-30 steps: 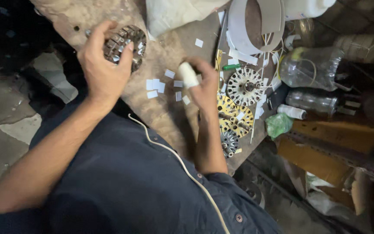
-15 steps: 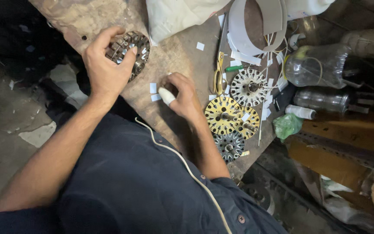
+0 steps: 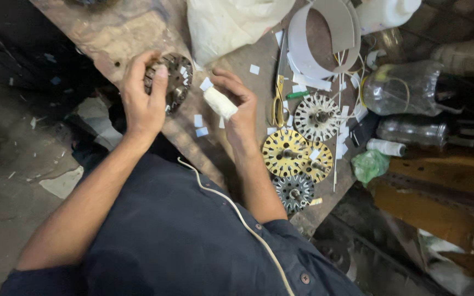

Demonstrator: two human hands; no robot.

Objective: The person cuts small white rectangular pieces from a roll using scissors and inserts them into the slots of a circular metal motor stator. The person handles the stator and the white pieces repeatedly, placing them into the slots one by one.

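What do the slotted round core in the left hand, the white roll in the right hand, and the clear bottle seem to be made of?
The slotted round core, held by the left hand, looks like dull grey metal: dark, matte, with toothed slots. The white roll in the right hand looks like wound tape or cloth; its soft matte surface leaves that open. The clear bottle looks like thin see-through plastic with glossy glints.

Slotted discs (image 3: 297, 156) on the workbench (image 3: 133, 27) right of the hands, scissors (image 3: 277, 98) between, bottles (image 3: 407, 87) farther right.

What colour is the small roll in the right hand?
White, plain; the roll in the right hand shows best in the head view.
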